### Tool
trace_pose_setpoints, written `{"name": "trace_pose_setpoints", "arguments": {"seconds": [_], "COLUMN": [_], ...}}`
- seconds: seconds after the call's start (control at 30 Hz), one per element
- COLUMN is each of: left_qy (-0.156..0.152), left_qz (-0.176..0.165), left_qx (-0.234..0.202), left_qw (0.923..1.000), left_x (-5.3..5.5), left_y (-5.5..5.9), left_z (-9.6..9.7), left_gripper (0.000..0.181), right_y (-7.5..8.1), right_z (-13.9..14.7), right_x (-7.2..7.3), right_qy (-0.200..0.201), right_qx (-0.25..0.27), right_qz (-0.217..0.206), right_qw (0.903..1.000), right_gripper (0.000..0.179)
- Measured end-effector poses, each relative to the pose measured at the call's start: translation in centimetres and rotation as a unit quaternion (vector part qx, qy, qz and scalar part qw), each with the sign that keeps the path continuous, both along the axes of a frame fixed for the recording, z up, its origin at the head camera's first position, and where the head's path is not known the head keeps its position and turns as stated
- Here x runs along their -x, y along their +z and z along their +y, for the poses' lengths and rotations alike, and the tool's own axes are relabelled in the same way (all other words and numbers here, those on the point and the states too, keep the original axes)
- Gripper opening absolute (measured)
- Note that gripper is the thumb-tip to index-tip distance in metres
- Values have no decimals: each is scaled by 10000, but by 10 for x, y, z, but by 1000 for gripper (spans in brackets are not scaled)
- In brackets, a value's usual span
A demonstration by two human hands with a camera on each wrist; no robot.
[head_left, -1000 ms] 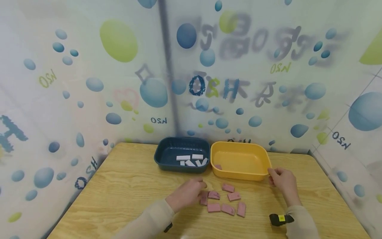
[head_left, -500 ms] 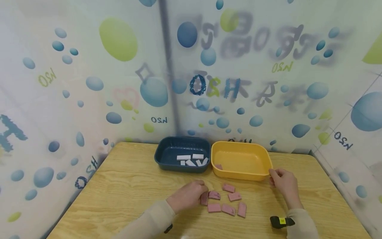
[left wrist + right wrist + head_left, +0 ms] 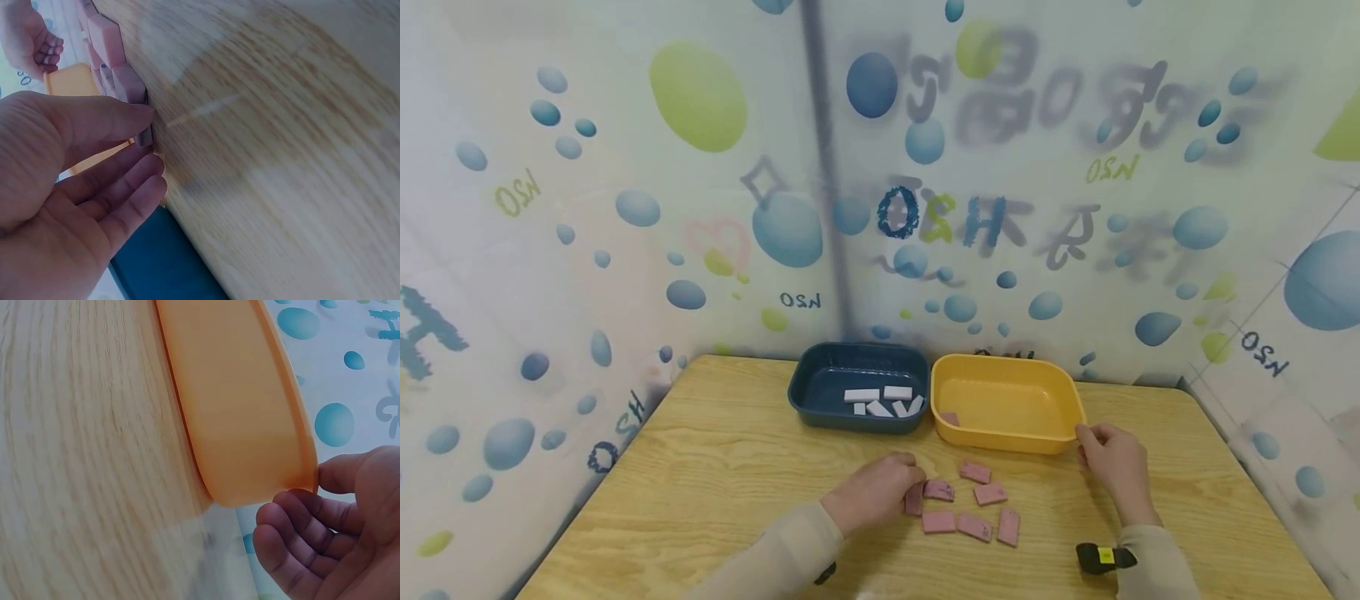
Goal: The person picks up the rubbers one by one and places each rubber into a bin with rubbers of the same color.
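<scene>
My left hand [image 3: 874, 493] reaches over the table from the left. Its thumb and index finger pinch the end of the leftmost pink block [image 3: 913, 501], which the fingers partly cover. In the left wrist view that hand [image 3: 81, 156] has its other fingers loosely bent beside the block. Several more flat pink blocks [image 3: 938, 522] lie just to the right, some with dark marks. At the right, my right hand [image 3: 1116, 467] grips the front right corner of the yellow bin [image 3: 1003, 444]. The right wrist view shows thumb and fingertips on the bin's rim [image 3: 306, 444].
A dark blue bin [image 3: 820, 421] stands against the yellow one's left side, with several white blocks [image 3: 861, 396] inside. One pink block [image 3: 950, 418] lies in the yellow bin's front left corner. Behind the wooden table [image 3: 715, 442] rises a patterned wall sheet.
The left hand's fingers have come down onto the leftmost pink block and closed on its end. The right hand keeps its place on the yellow bin.
</scene>
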State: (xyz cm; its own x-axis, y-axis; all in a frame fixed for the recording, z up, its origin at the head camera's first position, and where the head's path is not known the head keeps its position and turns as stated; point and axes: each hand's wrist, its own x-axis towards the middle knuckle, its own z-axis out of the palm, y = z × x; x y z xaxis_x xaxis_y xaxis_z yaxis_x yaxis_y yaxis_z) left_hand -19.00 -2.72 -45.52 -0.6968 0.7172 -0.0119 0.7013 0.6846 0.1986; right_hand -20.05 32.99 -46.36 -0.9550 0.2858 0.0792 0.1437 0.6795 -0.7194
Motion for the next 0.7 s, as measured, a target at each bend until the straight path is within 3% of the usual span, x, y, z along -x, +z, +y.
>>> {"name": "trace_pose_setpoints", "arguments": {"seconds": [0.53,0.7], "left_qy": [-132,42], "left_qz": [-125,-194], "left_qx": [40,183], "left_qw": [9998,9996], "left_x": [2,3], "left_y": [1,3], "left_z": [3,1], "left_gripper": [10,19], "right_y": [3,3], "right_z": [-1,-1], "right_x": [-1,1], "right_qy": [-117,-101], "right_qx": [112,121], "right_qz": [-78,-51], "right_qw": [9998,9999], "right_gripper": [37,37]}}
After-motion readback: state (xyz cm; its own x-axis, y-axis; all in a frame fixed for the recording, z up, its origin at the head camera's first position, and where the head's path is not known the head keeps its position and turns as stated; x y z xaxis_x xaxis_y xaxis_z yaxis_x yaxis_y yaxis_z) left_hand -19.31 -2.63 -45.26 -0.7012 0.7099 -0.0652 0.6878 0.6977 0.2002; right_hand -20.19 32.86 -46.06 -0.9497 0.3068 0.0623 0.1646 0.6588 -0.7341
